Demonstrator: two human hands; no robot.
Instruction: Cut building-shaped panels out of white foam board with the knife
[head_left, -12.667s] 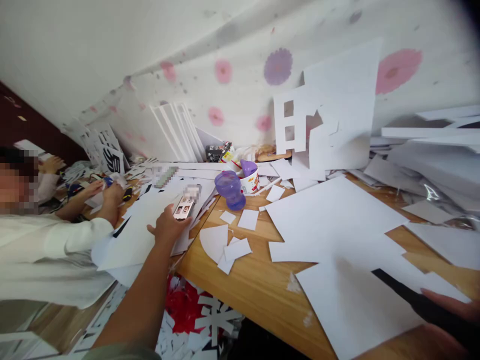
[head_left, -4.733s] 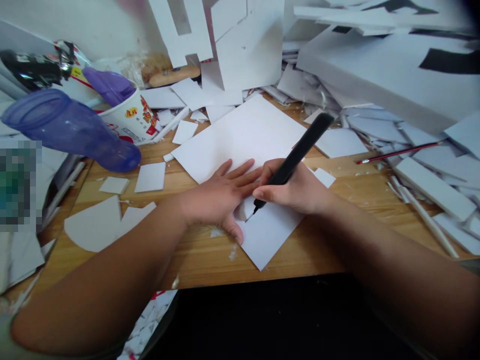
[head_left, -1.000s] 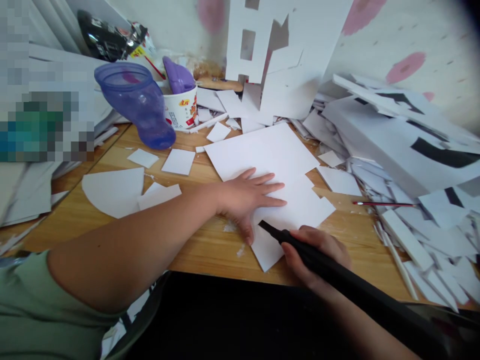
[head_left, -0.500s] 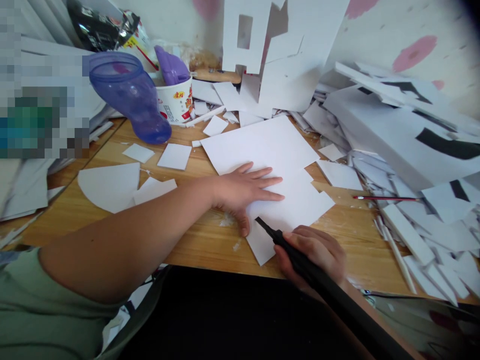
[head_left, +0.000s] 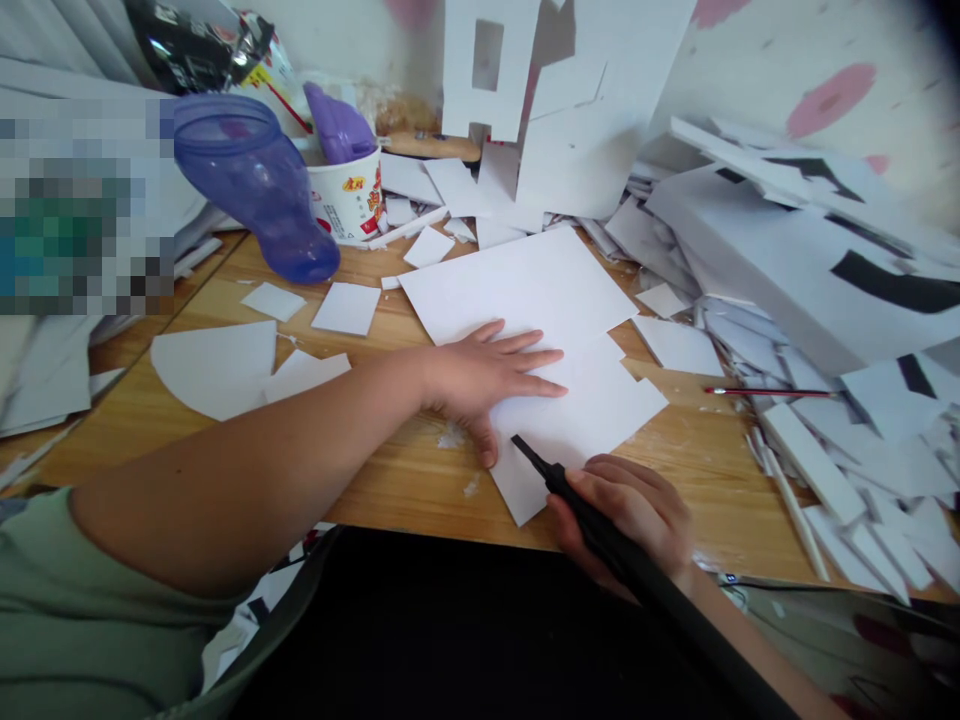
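Closer to my body than a few seconds ago, my right hand point(head_left: 645, 500) grips the black knife point(head_left: 660, 590), tip over the white board point(head_left: 574, 430) where my left hand point(head_left: 487, 385) lies, fingers spread wide. Beside the blue-purple boot-shaped cup point(head_left: 262, 195), a printed paper tub point(head_left: 343, 205) holds a purple plastic piece point(head_left: 341, 130).

**Materials and Surface Finishes Before You**

Your white sheet point(head_left: 517, 285) is smooth, matt and papery. The black tool point(head_left: 660, 600) you grip appears to be dull plastic. Beneath, the tabletop point(head_left: 390, 485) shows grained wood with a faint sheen. Note the purple vessel point(head_left: 277, 210), of smooth, glossy, translucent plastic; the white tub point(head_left: 346, 200), smooth and printed; and the black wrapper point(head_left: 195, 45), shiny and crinkled. Your sleeve point(head_left: 82, 620) is matt green cloth, softly creased.
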